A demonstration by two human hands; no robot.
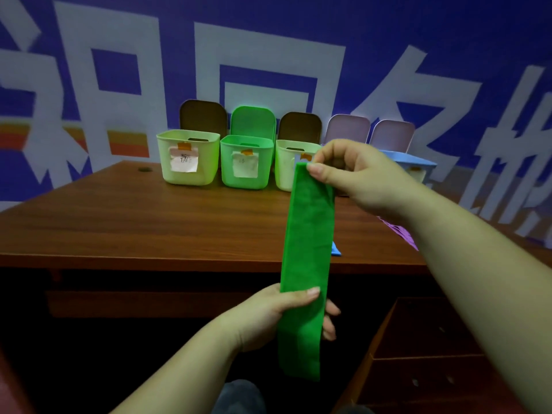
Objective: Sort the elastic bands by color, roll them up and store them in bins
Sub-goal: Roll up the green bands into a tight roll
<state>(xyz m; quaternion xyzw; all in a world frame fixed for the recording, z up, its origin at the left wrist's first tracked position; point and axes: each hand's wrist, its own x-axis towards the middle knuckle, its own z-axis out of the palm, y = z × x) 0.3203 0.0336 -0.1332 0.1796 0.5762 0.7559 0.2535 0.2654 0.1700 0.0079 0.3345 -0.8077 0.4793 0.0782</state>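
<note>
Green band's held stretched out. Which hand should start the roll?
Probably right: it pinches the green band at its top end, so rolling can start there. Left grips mid-band, steadying it.

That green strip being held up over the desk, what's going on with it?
A person is holding a green elastic band stretched out in the air in front of a wooden desk. The right hand pinches its top end and the left hand grips it lower down, with the tail hanging below. It is not rolled up yet. A row of small open bins stands at the back of the desk, among them a green bin. Bits of a purple band and a blue band lie on the desk.
</note>
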